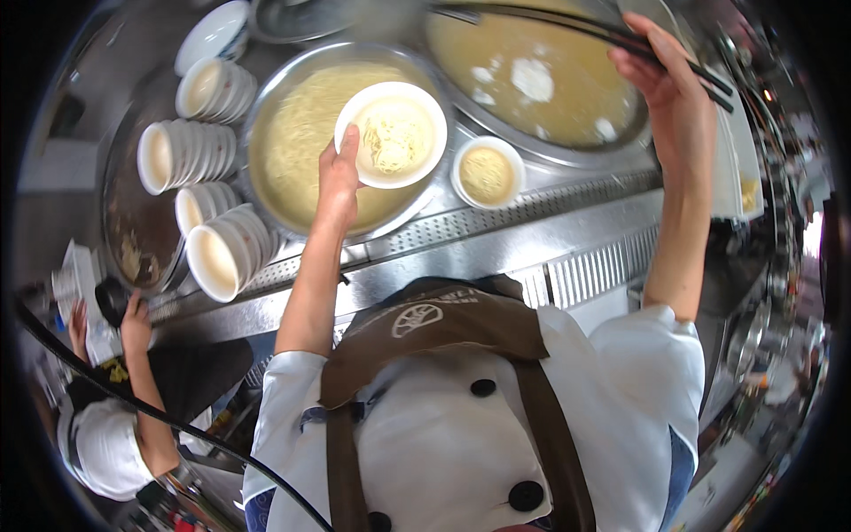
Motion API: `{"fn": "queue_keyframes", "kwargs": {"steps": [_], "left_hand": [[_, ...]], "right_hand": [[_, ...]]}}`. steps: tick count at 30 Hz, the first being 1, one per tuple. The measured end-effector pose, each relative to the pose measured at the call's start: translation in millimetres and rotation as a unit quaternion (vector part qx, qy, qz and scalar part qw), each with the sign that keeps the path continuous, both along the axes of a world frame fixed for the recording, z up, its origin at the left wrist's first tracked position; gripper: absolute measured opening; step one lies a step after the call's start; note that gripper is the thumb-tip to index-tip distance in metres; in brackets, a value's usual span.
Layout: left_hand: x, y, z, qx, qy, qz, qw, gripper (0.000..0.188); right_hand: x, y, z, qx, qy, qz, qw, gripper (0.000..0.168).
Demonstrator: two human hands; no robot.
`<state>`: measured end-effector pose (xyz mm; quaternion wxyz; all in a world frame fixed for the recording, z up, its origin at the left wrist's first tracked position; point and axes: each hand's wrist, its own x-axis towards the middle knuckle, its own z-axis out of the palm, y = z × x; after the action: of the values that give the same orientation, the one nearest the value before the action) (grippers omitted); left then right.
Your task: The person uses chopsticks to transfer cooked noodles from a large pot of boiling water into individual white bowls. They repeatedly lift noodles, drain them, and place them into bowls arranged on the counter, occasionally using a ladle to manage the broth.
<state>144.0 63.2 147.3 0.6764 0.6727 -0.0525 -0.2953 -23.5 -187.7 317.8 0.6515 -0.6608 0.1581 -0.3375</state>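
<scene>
My left hand (pixel 340 178) grips the edge of a white bowl (pixel 435 136), thumb over the rim; pale thin noodles (pixel 389 139) lie inside it. The bowl is held above a round metal basin (pixel 256 189) of noodles in yellowish liquid. Up at the right, my right hand (pixel 668 73) holds long black chopsticks (pixel 598 28). Their tips reach left over a wide metal pot (pixel 565 151) of cloudy yellow liquid with patches of white foam. Another bowl (pixel 459 179), with noodles in it, stands on the counter between basin and pot.
Several stacks of white bowls (pixel 216 256) lie tilted left of the basin, near a large round brown surface (pixel 126 219). A perforated steel strip (pixel 432 226) runs along the counter edge. A co-worker's hand (pixel 136 326) is near a black round object (pixel 112 300). At right sits a white container (pixel 731 179).
</scene>
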Motion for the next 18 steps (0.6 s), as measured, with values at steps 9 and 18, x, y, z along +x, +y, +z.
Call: {"fn": "queue_keyframes", "kwargs": {"steps": [9,18], "left_hand": [[-64,-105,-84,0.293,-0.478,-0.231,0.795,0.025],[-69,-44,-19,0.213,-0.385,-0.185,0.879,0.029]], "right_hand": [[-14,5,-45,0.042,0.002,-0.049,0.998,0.026],[30,84,-108,-0.146,0.123,0.119,0.974,0.019]]}}
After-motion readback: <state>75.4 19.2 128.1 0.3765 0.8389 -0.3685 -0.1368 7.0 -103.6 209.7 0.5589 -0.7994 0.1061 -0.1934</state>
